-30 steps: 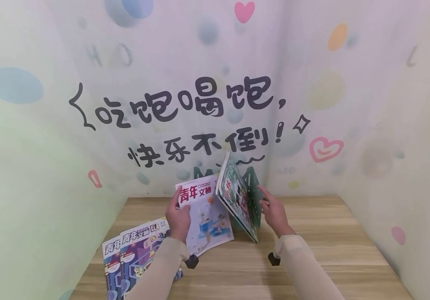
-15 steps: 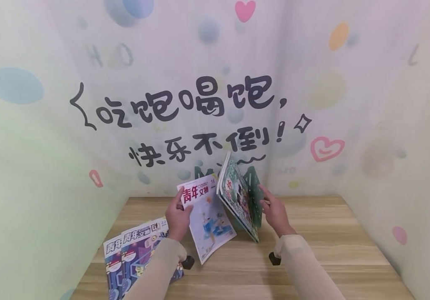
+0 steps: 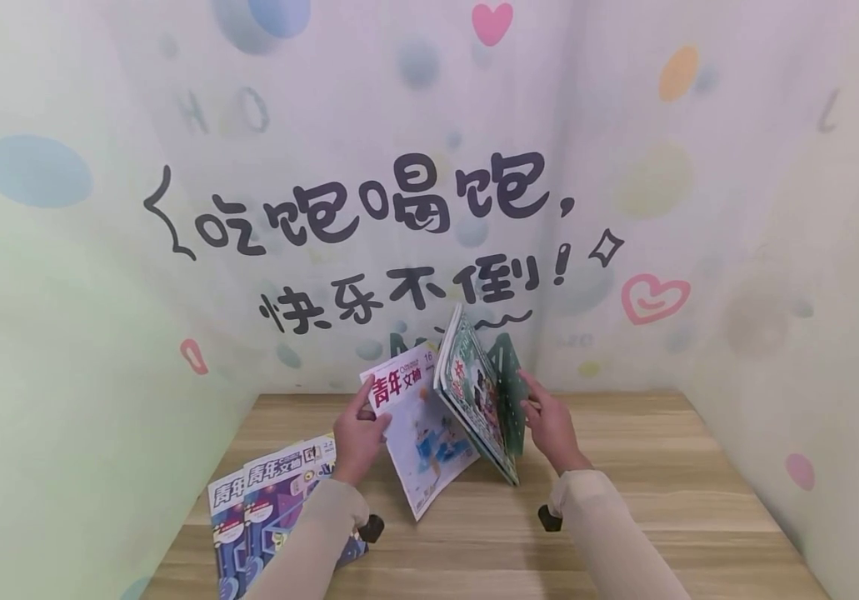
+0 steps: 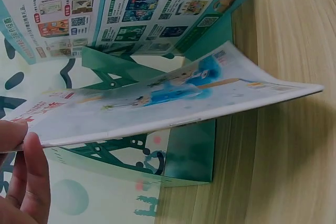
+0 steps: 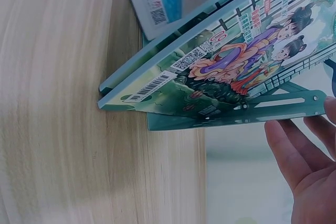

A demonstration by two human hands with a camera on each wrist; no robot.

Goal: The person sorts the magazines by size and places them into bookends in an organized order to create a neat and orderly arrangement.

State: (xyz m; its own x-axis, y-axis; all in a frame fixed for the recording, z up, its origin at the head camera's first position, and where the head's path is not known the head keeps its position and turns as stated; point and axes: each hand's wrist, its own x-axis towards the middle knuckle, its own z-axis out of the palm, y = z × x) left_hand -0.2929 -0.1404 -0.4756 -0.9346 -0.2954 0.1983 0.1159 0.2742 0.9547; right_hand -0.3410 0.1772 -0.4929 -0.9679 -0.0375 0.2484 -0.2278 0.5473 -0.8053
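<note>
My left hand (image 3: 357, 442) pinches the left edge of a white magazine (image 3: 410, 433) with red title characters. It stands tilted and a little bowed, its lower corner near the table. Beside it, two or more green illustrated magazines (image 3: 476, 390) lean inside a green bookend (image 3: 510, 396). My right hand (image 3: 549, 429) holds the bookend's right side panel at its edge. In the left wrist view, the white magazine (image 4: 157, 103) is between the bookend's left panel (image 4: 191, 153) and the other magazines (image 4: 152, 19).
Purple-blue magazines (image 3: 275, 517) lie overlapped on the wooden table (image 3: 624, 517) at the left, partly behind my left sleeve. A pale printed wall (image 3: 429, 108) rises behind the table, with side walls left and right.
My left hand has shifted slightly right and turned the white magazine, whose lower corner swung right toward the bookend. My right hand and the green magazines have stayed about still.
</note>
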